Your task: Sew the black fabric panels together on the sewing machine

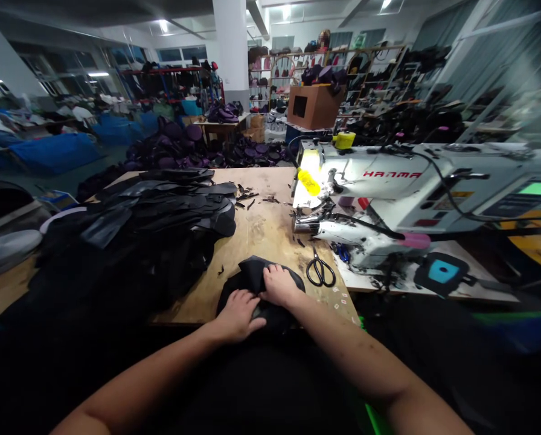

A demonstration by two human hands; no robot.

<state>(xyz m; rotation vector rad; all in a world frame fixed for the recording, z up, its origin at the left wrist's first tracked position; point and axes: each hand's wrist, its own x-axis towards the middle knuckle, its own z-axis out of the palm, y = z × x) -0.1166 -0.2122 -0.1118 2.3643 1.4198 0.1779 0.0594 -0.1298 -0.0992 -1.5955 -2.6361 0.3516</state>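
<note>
A black fabric piece (252,272) lies on the wooden table (261,223) near its front edge. My left hand (238,314) rests on its lower left part with fingers curled over the cloth. My right hand (279,285) presses on the piece just to the right, its fingers bent and gripping a fold. The two hands touch each other. Black scissors (320,272) lie on the table right of my right hand.
A large heap of black cut pieces (153,223) covers the table's left side. A white sewing machine (388,199) with a yellow thread cone (343,139) stands at the right. Small scraps lie mid-table. Shelves, a cardboard box (313,106) and purple piles fill the background.
</note>
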